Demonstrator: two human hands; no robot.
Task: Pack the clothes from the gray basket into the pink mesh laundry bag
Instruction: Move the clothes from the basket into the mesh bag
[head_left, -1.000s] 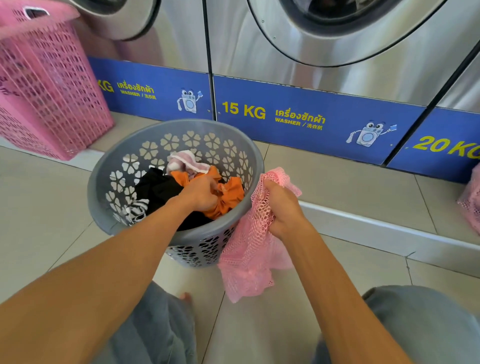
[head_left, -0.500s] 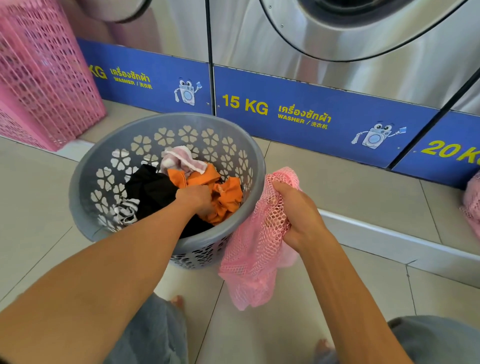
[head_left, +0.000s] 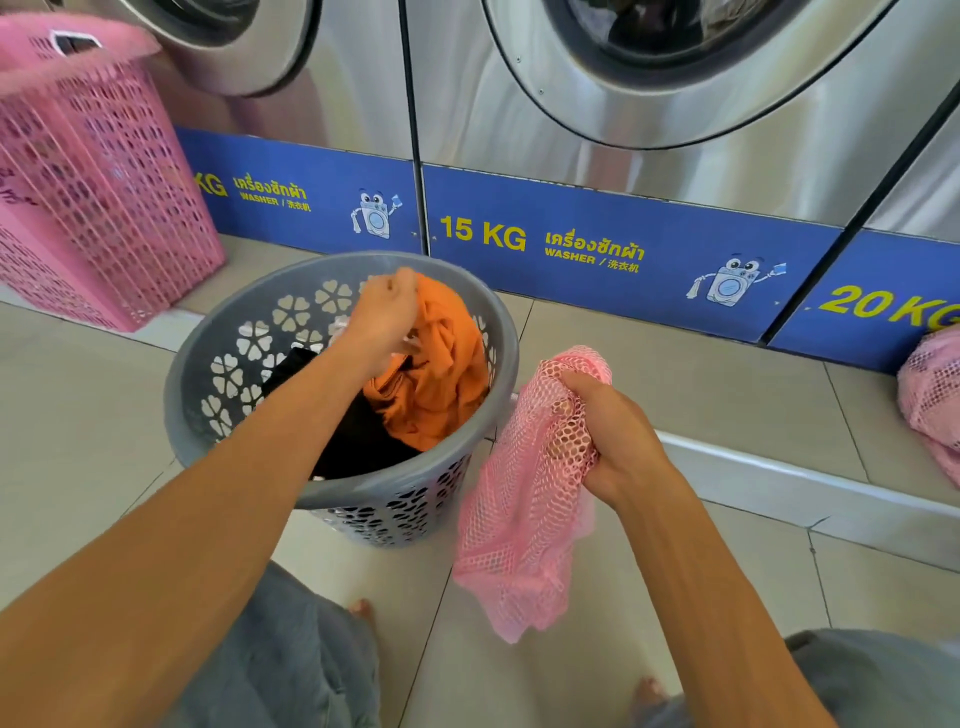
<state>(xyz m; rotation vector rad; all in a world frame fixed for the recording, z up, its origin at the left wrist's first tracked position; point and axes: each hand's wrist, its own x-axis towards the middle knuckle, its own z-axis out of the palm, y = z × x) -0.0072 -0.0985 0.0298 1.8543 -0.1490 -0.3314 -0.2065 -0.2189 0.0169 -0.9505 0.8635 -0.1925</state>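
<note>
At nine o'clock I see the pink hamper (head_left: 98, 171). At centre, my left hand (head_left: 382, 325) has its fingers pinching the orange garment (head_left: 441, 374), lifted above the gray basket (head_left: 208, 415) with black clothes (head_left: 358, 436) inside. At three o'clock, my right hand (head_left: 613, 436) has its fingers clenched around the pink mesh laundry bag (head_left: 514, 519), which hangs beside the basket.

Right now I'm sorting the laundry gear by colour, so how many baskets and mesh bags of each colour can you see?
Gray basket: 1
Pink basket: 1
Pink mesh bags: 2, one held in the right hand, another at the right edge of the view
Total: 4
</note>
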